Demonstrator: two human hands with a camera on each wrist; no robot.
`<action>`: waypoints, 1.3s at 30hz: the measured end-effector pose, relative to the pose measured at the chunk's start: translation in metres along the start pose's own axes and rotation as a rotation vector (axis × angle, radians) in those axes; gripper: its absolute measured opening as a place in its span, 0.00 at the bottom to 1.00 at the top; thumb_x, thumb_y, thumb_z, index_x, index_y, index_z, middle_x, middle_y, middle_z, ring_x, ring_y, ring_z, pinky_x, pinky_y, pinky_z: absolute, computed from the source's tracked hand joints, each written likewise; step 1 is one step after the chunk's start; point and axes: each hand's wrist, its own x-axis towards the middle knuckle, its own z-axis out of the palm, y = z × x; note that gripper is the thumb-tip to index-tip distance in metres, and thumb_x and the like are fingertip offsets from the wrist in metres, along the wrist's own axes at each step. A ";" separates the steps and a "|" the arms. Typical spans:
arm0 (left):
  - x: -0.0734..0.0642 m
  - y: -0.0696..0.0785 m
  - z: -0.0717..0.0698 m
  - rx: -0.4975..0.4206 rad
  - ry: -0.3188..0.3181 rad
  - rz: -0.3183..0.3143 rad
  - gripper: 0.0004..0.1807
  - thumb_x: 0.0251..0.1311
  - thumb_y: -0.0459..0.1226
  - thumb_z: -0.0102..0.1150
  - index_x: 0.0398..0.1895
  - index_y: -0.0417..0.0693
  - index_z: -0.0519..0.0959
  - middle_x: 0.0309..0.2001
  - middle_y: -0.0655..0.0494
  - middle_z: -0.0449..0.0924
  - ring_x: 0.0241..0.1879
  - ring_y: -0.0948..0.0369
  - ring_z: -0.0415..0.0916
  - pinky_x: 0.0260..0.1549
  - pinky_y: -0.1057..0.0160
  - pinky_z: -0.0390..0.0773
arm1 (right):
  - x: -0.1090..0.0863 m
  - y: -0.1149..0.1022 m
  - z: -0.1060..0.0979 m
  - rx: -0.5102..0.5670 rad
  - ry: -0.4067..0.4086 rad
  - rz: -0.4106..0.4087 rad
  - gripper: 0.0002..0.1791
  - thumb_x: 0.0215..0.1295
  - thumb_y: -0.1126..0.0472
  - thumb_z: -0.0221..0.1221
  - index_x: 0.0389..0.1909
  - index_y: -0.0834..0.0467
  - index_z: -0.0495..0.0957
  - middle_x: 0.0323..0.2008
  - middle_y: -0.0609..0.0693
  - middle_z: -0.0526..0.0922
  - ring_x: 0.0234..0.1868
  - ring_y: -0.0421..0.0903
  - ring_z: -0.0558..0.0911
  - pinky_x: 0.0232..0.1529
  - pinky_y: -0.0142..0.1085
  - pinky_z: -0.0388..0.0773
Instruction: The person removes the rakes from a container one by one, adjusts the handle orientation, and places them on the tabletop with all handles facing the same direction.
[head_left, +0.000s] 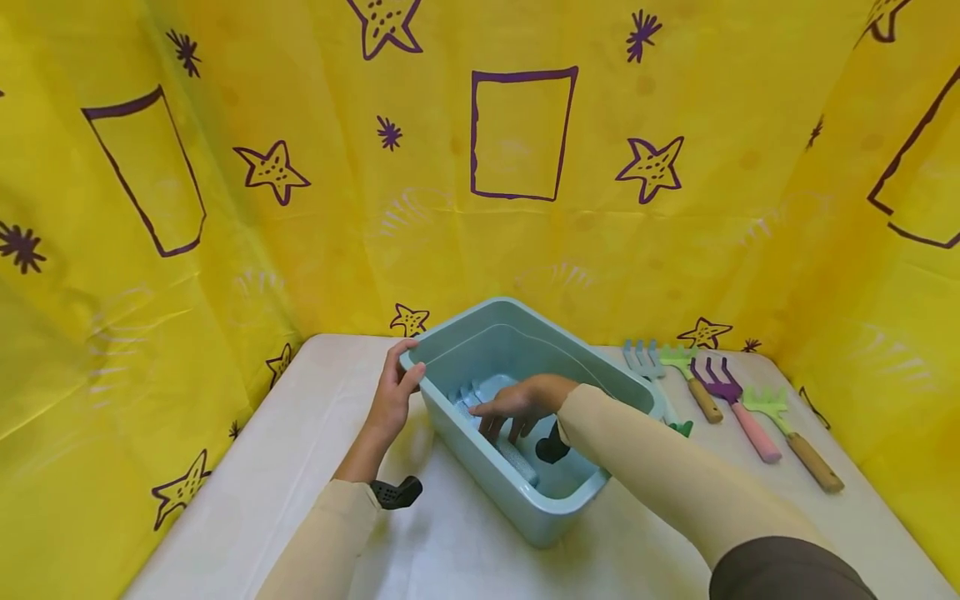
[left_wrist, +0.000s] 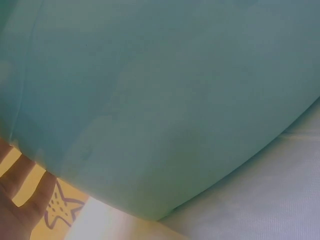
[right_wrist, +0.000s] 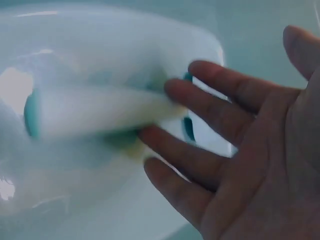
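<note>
A pale blue-green plastic tub (head_left: 480, 450) stands at the middle of the table. My left hand (head_left: 390, 392) grips its left corner, thumb and fingers at the rim; some fingers (left_wrist: 37, 197) show beside the tub wall in the left wrist view. My right hand (head_left: 521, 400) reaches down inside the tub, fingers spread and slightly bent. Below it lie a pale blue pronged piece (head_left: 468, 393) and a pale rod-like piece (head_left: 517, 460), partly hidden by the hand. Blurred in the right wrist view, a whitish cylinder (right_wrist: 95, 111) with a teal end lies beyond the fingertips.
Several hand rakes lie right of the tub: a light blue one (head_left: 643, 360), a green one (head_left: 703, 398), a purple one with pink handle (head_left: 757, 432) and another green one (head_left: 813, 462). A yellow curtain (head_left: 525, 250) with purple drawings encloses the white table (head_left: 337, 375).
</note>
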 end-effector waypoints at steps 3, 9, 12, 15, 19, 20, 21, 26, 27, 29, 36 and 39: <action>0.000 0.001 -0.001 -0.001 -0.003 -0.006 0.25 0.72 0.36 0.44 0.69 0.40 0.56 0.67 0.36 0.60 0.61 0.37 0.63 0.54 0.45 0.69 | -0.001 0.001 -0.004 -0.038 0.085 -0.006 0.31 0.73 0.39 0.45 0.57 0.60 0.77 0.53 0.55 0.79 0.56 0.57 0.76 0.61 0.51 0.67; -0.001 0.002 -0.001 -0.001 -0.008 -0.008 0.25 0.72 0.36 0.44 0.69 0.40 0.56 0.67 0.35 0.60 0.62 0.36 0.63 0.55 0.44 0.68 | -0.004 0.003 -0.006 -0.095 0.180 0.027 0.30 0.71 0.37 0.46 0.56 0.55 0.79 0.54 0.61 0.76 0.55 0.60 0.75 0.59 0.54 0.68; -0.001 0.002 0.000 -0.007 -0.011 -0.003 0.25 0.72 0.36 0.44 0.69 0.39 0.56 0.66 0.34 0.60 0.62 0.36 0.63 0.55 0.45 0.69 | -0.004 0.004 -0.004 -0.160 0.146 0.085 0.30 0.70 0.36 0.47 0.54 0.54 0.81 0.57 0.59 0.75 0.57 0.60 0.74 0.59 0.53 0.68; -0.001 0.002 0.000 -0.009 -0.016 -0.003 0.25 0.72 0.36 0.44 0.69 0.39 0.56 0.67 0.35 0.60 0.62 0.36 0.63 0.54 0.45 0.69 | -0.003 0.003 -0.003 -0.252 0.105 0.104 0.31 0.70 0.35 0.46 0.54 0.54 0.82 0.59 0.58 0.74 0.58 0.59 0.74 0.60 0.53 0.67; 0.000 0.003 -0.001 -0.001 -0.016 -0.009 0.25 0.73 0.36 0.44 0.69 0.40 0.55 0.67 0.36 0.60 0.62 0.37 0.63 0.55 0.44 0.69 | -0.004 0.002 -0.005 -0.281 0.130 0.099 0.33 0.70 0.34 0.44 0.51 0.55 0.84 0.56 0.56 0.76 0.57 0.60 0.75 0.61 0.52 0.66; 0.000 0.003 -0.001 0.003 -0.014 -0.012 0.25 0.73 0.36 0.44 0.69 0.41 0.56 0.67 0.36 0.60 0.62 0.37 0.63 0.55 0.44 0.69 | -0.004 0.001 -0.006 -0.258 0.150 0.105 0.33 0.70 0.34 0.45 0.50 0.56 0.84 0.56 0.56 0.76 0.56 0.60 0.75 0.60 0.52 0.67; 0.000 0.003 -0.001 0.006 -0.010 -0.013 0.25 0.73 0.36 0.44 0.69 0.41 0.56 0.67 0.37 0.60 0.62 0.37 0.63 0.55 0.44 0.69 | -0.005 0.001 -0.007 -0.229 0.176 0.112 0.33 0.69 0.33 0.46 0.49 0.56 0.85 0.55 0.56 0.76 0.54 0.60 0.76 0.60 0.52 0.68; -0.001 0.004 -0.002 -0.002 -0.002 0.000 0.25 0.72 0.35 0.44 0.69 0.38 0.56 0.66 0.34 0.61 0.61 0.36 0.63 0.54 0.44 0.69 | -0.008 0.002 -0.010 -0.090 0.286 0.141 0.25 0.63 0.43 0.60 0.46 0.61 0.83 0.53 0.57 0.76 0.50 0.61 0.76 0.52 0.54 0.73; -0.001 0.005 -0.002 -0.005 -0.003 0.003 0.25 0.72 0.35 0.44 0.69 0.38 0.56 0.66 0.33 0.61 0.61 0.36 0.64 0.54 0.44 0.69 | -0.009 0.002 -0.011 -0.085 0.306 0.141 0.22 0.61 0.47 0.62 0.45 0.61 0.82 0.52 0.57 0.77 0.49 0.60 0.76 0.51 0.54 0.74; -0.002 0.005 -0.002 -0.007 -0.005 0.003 0.25 0.72 0.35 0.44 0.69 0.38 0.56 0.66 0.34 0.61 0.61 0.36 0.64 0.54 0.45 0.69 | -0.010 0.003 -0.012 -0.099 0.339 0.124 0.15 0.60 0.55 0.64 0.42 0.61 0.82 0.48 0.56 0.79 0.46 0.58 0.78 0.49 0.53 0.75; -0.002 0.002 -0.002 -0.001 -0.010 -0.002 0.25 0.72 0.36 0.45 0.69 0.39 0.56 0.66 0.35 0.61 0.61 0.38 0.64 0.55 0.44 0.69 | -0.014 0.008 -0.018 -0.251 0.428 -0.042 0.09 0.58 0.72 0.61 0.41 0.64 0.83 0.31 0.49 0.79 0.30 0.45 0.76 0.33 0.36 0.77; -0.002 0.002 -0.002 0.009 -0.013 -0.005 0.26 0.72 0.36 0.45 0.69 0.39 0.56 0.66 0.35 0.61 0.62 0.37 0.64 0.55 0.43 0.68 | -0.017 0.009 -0.021 -0.185 0.460 -0.080 0.05 0.58 0.73 0.61 0.36 0.67 0.79 0.30 0.51 0.78 0.26 0.45 0.77 0.29 0.34 0.77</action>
